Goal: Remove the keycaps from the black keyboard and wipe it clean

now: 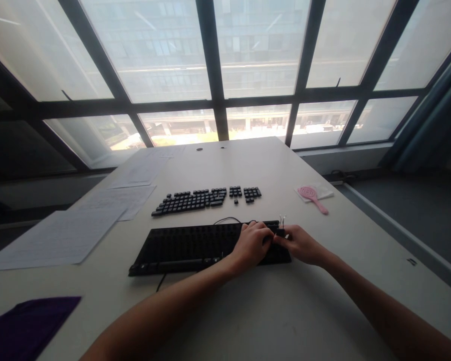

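Far table edge [248, 143] well beyond keyboard [195, 245].

Probably an office, though dim: white desk [255, 168], paper sheets [56, 240], keyboard [195, 245], large dark-framed windows [259, 55].

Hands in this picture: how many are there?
2. The left hand is over the right part of the black keyboard; the right hand is just beside it at the keyboard's right end. Some fingers are partly hidden.
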Tool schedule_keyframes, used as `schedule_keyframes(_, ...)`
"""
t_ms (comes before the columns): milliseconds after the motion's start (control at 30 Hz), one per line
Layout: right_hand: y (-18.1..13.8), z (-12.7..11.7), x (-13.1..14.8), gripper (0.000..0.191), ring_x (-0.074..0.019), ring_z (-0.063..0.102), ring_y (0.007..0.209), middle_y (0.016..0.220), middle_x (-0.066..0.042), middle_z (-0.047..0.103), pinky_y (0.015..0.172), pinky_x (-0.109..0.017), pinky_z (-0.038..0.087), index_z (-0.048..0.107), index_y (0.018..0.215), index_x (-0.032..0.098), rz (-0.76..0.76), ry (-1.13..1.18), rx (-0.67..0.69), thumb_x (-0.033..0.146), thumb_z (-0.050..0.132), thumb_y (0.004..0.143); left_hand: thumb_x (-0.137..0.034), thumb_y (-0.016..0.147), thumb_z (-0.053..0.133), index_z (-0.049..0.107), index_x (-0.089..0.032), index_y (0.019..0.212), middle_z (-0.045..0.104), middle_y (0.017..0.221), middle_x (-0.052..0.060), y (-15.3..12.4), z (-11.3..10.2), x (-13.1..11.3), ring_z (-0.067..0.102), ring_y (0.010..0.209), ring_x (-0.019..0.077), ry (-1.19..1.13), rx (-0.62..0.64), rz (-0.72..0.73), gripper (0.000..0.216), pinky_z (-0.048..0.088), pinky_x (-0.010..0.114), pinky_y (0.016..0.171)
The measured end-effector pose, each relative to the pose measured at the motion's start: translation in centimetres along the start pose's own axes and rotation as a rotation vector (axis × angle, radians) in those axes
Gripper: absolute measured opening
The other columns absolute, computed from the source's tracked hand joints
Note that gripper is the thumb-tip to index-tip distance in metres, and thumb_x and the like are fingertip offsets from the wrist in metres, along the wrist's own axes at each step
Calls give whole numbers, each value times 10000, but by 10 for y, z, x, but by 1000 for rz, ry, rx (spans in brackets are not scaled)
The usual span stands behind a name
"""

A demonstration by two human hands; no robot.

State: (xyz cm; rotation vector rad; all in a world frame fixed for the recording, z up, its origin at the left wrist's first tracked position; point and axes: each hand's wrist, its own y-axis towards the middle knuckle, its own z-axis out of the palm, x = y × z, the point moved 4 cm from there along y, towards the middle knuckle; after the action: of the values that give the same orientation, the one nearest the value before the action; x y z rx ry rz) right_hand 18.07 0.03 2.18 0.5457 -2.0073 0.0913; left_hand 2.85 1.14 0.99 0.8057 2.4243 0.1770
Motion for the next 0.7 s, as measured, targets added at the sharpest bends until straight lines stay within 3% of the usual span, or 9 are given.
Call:
schedule_keyframes(233,-6,5,8,200,-201,598,779,853,-73,673,733,-303,454,722,817,190,-145,-284,-43,236,551,910,-174,853,592,704,-246,947,665,1008,42,-3,-2,0,554,967,227,-12,-32,-37,164,378,374,826)
schedule_keyframes(367,-5,3,1,205,-192,585,687,749,-55,673,668,-300,446,684,753,172,-82,-187,-157,255,566,899,-258,807,678,692,-232,945,672,986,40,-3,0,-4,550,957,238,-50,51,48,142,408,365,818)
schedule_keyframes(500,-2,4,-15,254,-190,587,647,671,-36,674,593,-280,437,676,715,150,60,-8,-250,331,595,874,-398,796,740,715,-235,956,687,956,42,2,2,-2,568,944,241,-75,71,31,230,432,362,836)
schedule_keyframes(700,-2,6,-25,345,-145,523,522,582,-20,617,489,-253,395,643,676,138,170,193,-365,418,597,871,-411,792,755,754,-240,906,717,906,37,5,5,2,604,895,227,-160,63,21,206,453,350,818)
